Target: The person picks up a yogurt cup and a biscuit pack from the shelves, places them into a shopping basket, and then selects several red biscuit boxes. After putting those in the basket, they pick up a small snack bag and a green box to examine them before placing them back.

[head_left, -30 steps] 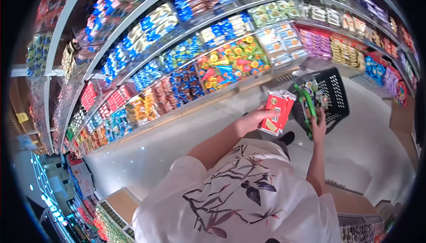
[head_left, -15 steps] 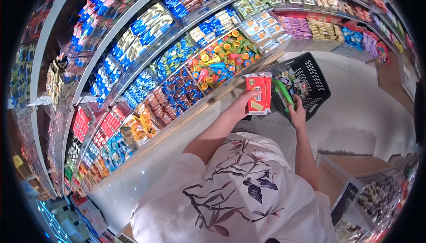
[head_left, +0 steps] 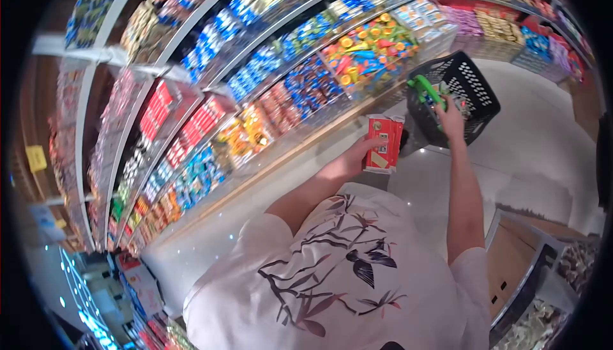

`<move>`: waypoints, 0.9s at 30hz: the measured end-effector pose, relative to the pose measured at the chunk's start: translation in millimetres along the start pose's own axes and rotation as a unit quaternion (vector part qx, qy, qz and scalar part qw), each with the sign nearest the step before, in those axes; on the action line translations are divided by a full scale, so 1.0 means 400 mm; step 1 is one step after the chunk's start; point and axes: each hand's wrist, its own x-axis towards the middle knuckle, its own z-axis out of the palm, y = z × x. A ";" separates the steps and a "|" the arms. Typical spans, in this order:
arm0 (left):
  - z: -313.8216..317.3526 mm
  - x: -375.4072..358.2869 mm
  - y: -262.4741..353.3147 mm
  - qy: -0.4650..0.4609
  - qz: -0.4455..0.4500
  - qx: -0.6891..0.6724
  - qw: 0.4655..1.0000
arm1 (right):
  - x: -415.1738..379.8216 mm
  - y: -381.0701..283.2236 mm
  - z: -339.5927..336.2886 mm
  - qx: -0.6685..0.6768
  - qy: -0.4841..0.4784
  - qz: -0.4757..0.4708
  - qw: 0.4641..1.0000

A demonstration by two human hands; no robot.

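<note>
Red flat snack packs are in my left hand, the thumb lying over their front in front of my body. My right hand is wrapped round the green handle of a black perforated shopping basket. Some small packaged items lie inside the basket, partly hidden by the handle and my right hand. The snack packs are to the left of the basket, apart from it.
Shelves of wrapped snacks curve along the left and top, with a bin of colourful cone-shaped sweets near the basket. A wooden ledge edges the lowest shelf. At the lower right stands a wooden display unit with more packs.
The basket and my right hand have moved right and up, away from the red packs. The view has turned, and the shelves appear shifted to the right.
</note>
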 end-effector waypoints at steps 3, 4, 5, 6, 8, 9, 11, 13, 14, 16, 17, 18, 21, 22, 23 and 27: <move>-0.035 -0.141 -0.065 0.044 0.002 -0.013 0.999 | -0.072 -0.020 0.002 -0.010 -0.027 -0.030 0.999; -0.030 -0.195 -0.058 0.059 0.010 -0.012 0.998 | -0.097 -0.037 0.010 -0.036 -0.004 -0.069 0.997; -0.032 -0.248 -0.060 0.075 0.035 -0.002 0.997 | -0.122 -0.061 0.021 -0.039 -0.015 -0.082 0.996; -0.038 -0.268 -0.061 0.081 0.052 -0.001 0.995 | -0.153 -0.056 0.022 -0.046 -0.025 -0.082 0.995; -0.052 -0.303 -0.072 0.089 0.080 -0.003 0.993 | -0.208 -0.053 0.021 -0.057 -0.030 -0.089 0.994; -0.063 -0.319 -0.081 0.093 0.073 -0.009 0.993 | -0.235 -0.052 0.023 -0.052 -0.050 -0.084 0.994; -0.094 -0.357 -0.065 0.099 0.049 -0.029 0.993 | -0.296 -0.097 0.017 -0.050 -0.096 -0.066 0.992; -0.109 -0.376 -0.087 0.106 0.065 -0.027 0.992 | -0.351 -0.075 0.046 -0.023 -0.080 -0.098 0.992; -0.120 -0.392 -0.094 0.110 0.071 -0.025 0.991 | -0.376 -0.059 0.066 -0.019 -0.072 -0.121 0.990; -0.151 -0.421 -0.096 0.105 0.065 -0.030 0.992 | -0.438 -0.059 0.085 0.005 -0.080 -0.122 0.989; -0.168 -0.435 -0.096 0.102 0.062 -0.032 0.992 | -0.465 -0.058 0.096 0.003 -0.069 -0.121 0.990; -0.188 -0.463 -0.070 0.112 0.056 -0.045 0.991 | -0.494 -0.087 0.109 -0.002 -0.064 -0.114 0.991; -0.237 -0.509 -0.079 0.129 0.044 -0.058 0.989 | -0.597 -0.110 0.150 -0.029 -0.050 -0.079 0.995; -0.254 -0.530 -0.080 0.127 0.035 -0.061 0.989 | -0.630 -0.129 0.152 -0.020 -0.058 -0.065 0.996; -0.273 -0.549 -0.083 0.124 0.028 -0.065 0.990 | -0.660 -0.142 0.161 -0.014 -0.065 -0.054 0.996; -0.402 -0.627 -0.066 0.088 0.031 -0.070 0.993 | -0.758 -0.146 0.242 0.024 -0.023 -0.035 0.999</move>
